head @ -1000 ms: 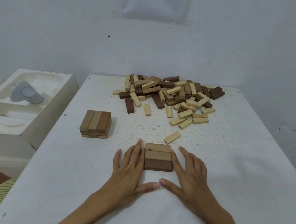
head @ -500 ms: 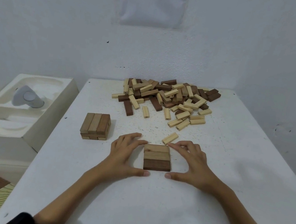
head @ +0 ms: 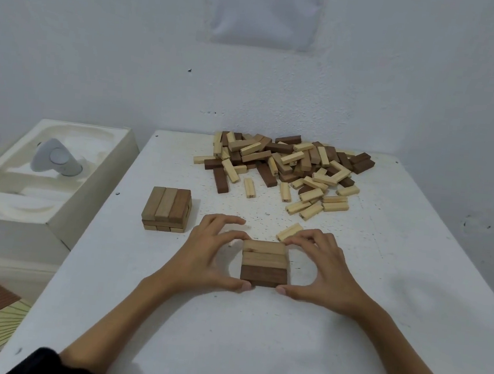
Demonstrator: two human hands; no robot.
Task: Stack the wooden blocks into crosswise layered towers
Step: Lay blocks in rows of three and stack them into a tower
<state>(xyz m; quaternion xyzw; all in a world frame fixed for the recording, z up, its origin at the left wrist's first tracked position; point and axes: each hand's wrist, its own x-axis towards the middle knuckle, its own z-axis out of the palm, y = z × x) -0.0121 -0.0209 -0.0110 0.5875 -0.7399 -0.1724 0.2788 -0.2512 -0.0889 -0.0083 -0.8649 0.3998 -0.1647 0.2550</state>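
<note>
Both hands are wrapped around the same thing right now. The left hand [head: 212, 256] and right hand [head: 322, 269] each have a thumb on the near edge and curled fingers on the far edge of a three-block layer [head: 264, 264], so it's pinched from both sides. Looks to me like squaring it up. That layer sits flat on the white table [head: 379, 305], lower middle of the frame: two lighter blocks at the back, one dark one at the front, all lying left to right. It's one layer deep, so this tower has barely begun.

Just past the right hand's fingertips there's a lone pale block [head: 289, 231], close to the layer but I can't tell if it's touching anything.

Left of centre stands a short tower [head: 166, 209], top row of three running away from the camera and a crosswise row under it. At least two layers; hard to count more from here.

Upper middle of the frame is the pile of loose blocks [head: 284, 166], and it's big. So progress-wise I'd call it early: one small stack up, a base down, and most of the wood unsorted. Next layer needs to go on crosswise.

Far left, off the table, a white moulded tray [head: 94, 190] holds some grey gadget [head: 56, 161].
</note>
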